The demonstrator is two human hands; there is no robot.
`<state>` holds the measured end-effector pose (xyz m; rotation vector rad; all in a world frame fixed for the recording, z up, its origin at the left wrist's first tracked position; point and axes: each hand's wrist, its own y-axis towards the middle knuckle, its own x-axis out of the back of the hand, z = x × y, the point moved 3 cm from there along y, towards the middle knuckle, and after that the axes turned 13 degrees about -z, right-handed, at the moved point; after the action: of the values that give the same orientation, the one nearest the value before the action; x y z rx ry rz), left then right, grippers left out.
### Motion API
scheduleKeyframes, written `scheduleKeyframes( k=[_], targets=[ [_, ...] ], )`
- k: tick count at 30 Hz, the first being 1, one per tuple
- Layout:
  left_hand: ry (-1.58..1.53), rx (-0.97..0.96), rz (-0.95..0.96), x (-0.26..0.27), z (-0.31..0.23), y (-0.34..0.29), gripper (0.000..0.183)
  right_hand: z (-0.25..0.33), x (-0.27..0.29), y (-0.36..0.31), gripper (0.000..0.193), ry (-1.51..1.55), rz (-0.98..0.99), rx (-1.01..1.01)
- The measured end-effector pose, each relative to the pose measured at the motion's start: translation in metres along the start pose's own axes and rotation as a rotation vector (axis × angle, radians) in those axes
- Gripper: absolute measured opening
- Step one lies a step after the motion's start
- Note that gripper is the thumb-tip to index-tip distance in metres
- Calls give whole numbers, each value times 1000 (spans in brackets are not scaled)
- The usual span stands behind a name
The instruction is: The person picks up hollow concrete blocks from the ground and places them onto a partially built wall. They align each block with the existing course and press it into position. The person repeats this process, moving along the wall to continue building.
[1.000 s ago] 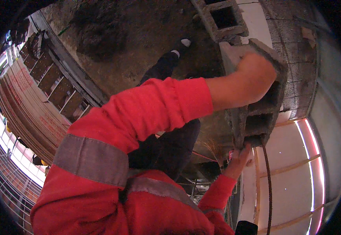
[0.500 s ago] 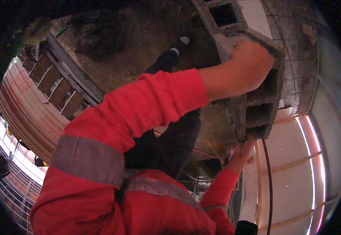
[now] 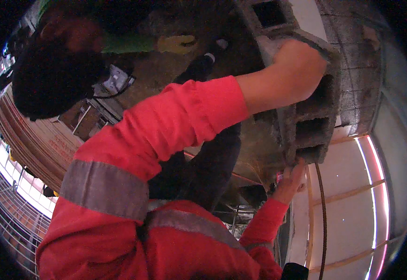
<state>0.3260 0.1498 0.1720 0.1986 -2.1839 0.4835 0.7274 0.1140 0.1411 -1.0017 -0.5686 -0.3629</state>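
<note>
A grey hollow concrete block [image 3: 291,140] with dark cavities lies in the block row at the right. Over its far part bends my left hand [image 3: 301,60], wrist sharply flexed and closed on the block's edge; its fingertips are largely hidden. At the near end, my right hand [image 3: 291,179] grips the block, fingers reaching up against its lower edge. A small red thing [image 3: 279,176] shows beside that hand, too small to name. My left arm crosses the middle in a red sleeve with a grey band.
Another hollow block [image 3: 269,15] sits beyond, beside a block wall [image 3: 353,70]. An upright ribbed steel bar [image 3: 322,210] rises near my right hand. At upper left, a person in dark headwear [image 3: 56,74] reaches in with a yellow-gloved hand [image 3: 177,44]. Stacked boards [image 3: 35,135] stand left.
The other person has come into view at the upper left, covering part of the floor and stacked boards. Both my hands stay at the block; the view has shifted slightly.
</note>
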Motion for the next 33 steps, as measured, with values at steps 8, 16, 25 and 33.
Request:
scheduleKeyframes(
  k=[8, 16, 25, 33],
  targets=[
    [15, 2, 53, 0, -16, 2, 20, 8, -10, -8, 33, 48, 48, -48],
    [2, -42, 15, -2, -18, 3, 22, 18, -21, -28, 36, 25, 65, -27],
    [4, -33, 37, 5, -18, -3, 23, 35, -41, -74, 42, -2, 103, -17],
    [-63, -95, 66, 2, -37, -5, 31, 20, -16, -81, 43, -324, 261, 485]
  ],
)
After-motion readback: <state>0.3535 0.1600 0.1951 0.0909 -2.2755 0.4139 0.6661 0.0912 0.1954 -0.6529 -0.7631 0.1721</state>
